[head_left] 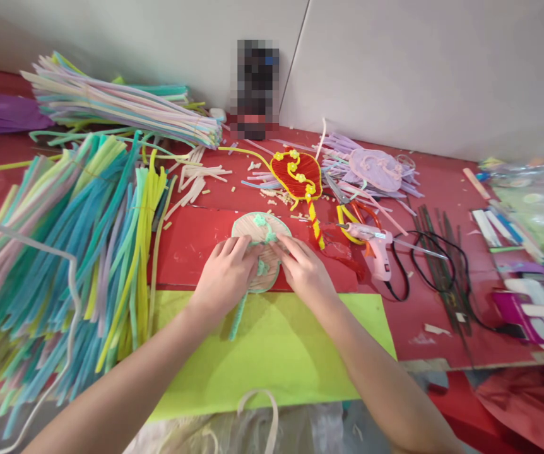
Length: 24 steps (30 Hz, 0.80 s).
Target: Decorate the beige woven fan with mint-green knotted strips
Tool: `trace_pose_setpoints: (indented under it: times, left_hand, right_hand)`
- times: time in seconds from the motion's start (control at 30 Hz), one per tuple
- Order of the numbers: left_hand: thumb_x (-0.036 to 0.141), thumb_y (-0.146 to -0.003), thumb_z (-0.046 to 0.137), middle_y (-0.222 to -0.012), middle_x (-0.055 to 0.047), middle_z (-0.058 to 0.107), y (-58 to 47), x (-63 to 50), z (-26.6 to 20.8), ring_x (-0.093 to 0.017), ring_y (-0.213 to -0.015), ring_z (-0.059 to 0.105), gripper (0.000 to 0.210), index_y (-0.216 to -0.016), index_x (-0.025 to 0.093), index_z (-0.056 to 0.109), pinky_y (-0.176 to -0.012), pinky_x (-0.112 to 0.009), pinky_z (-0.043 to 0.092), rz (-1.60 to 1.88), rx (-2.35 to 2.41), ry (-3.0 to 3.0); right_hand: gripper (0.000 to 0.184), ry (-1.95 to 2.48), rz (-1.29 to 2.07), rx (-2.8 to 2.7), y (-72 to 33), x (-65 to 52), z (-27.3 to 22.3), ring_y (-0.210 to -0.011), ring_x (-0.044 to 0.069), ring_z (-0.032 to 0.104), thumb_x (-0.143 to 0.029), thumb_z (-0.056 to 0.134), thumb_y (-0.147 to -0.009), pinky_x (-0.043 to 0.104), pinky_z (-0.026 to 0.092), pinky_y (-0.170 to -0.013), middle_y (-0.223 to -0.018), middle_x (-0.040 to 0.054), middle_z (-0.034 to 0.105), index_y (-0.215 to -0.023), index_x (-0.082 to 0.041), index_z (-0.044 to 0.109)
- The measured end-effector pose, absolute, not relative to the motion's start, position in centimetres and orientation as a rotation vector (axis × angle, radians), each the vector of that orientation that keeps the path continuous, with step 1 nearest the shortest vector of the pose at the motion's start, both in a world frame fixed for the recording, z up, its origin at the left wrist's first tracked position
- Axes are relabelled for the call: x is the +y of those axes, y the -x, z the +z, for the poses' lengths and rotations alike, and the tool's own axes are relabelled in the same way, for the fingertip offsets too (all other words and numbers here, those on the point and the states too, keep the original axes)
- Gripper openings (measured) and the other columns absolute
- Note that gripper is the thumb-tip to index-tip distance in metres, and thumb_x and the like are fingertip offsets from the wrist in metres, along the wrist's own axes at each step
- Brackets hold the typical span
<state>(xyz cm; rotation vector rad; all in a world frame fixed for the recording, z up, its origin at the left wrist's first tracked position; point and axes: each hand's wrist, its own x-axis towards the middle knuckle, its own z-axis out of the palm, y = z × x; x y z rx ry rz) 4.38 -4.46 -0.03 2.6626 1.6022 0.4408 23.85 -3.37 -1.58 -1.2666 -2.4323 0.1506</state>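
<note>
"What's held?"
"The left hand (pixel 227 268) and right hand (pixel 303 268) both grasp the pipe-cleaner fan (pixel 272 271) at its mint trim (pixel 270 236), over a red board (pixel 187 246)."
"Any lettering?"
"The black object (pixel 255 88) behind is too blurred."

- Worktop (pixel 442 183): sheet (pixel 281 353) along the near edge, mat (pixel 196 239) just behind it.
- Middle: the near fan (pixel 248 229) above the mat — its handle reaching toward the person, over the sheet.
- Left hand (pixel 222 271) at that fan's left, right hand (pixel 307 268) at its right; both hands' fingers (pixel 240 246) touch it.
- Left side: front stem bundle (pixel 106 208), with the rear stem bundle (pixel 125 104) behind.
- Behind the near fan, rightward: second fan (pixel 285 183); farther right, third fan (pixel 376 169) on loose stems.
- Right of the mat: glue gun (pixel 380 246), its cord (pixel 399 299) looping across rods (pixel 435 271).
- Back: wall (pixel 395 69).
</note>
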Motion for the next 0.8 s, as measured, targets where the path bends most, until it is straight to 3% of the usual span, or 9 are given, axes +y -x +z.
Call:
trace_pose_setpoints:
  times: [0.4,0.67,0.8]
  left_hand:
    - [0.021,-0.092,0.041,-0.116,-0.011,0.058,-4.3,-4.8,-0.1,-0.025,-0.102,0.055,0.033,-0.122,0.017,0.055,-0.089,-0.041,0.044,0.492,1.569,-2.633]
    - [0.024,-0.094,0.041,-0.103,-0.007,0.062,-3.5,-4.1,-0.7,-0.02,-0.093,0.058,0.026,-0.107,0.019,0.063,-0.088,-0.035,0.047,0.807,1.635,-2.288]
    - [0.023,-0.093,0.042,-0.104,-0.008,0.062,-3.4,-4.1,-0.7,-0.02,-0.094,0.058,0.027,-0.109,0.018,0.063,-0.09,-0.036,0.046,0.787,1.611,-2.311]
  right_hand:
    - [0.044,1.264,0.153,-2.427,-23.8,-3.4,-1.4,-0.118,0.023,0.051,-0.006,0.041,-0.088,0.042,0.047,-0.101,-0.128,0.0129,0.055,-0.127,-0.018,0.056]
    - [0.046,1.26,0.16,-2.343,-23.7,-3.6,-1.5,-0.118,0.022,0.052,-0.007,0.041,-0.089,0.042,0.047,-0.1,-0.13,0.0103,0.055,-0.131,-0.021,0.051]
    - [0.042,1.184,0.047,-2.276,-23.1,-4.1,-1.3,-0.12,0.021,0.051,-0.008,0.044,-0.088,0.039,0.045,-0.101,-0.13,0.0098,0.057,-0.129,-0.017,0.051]
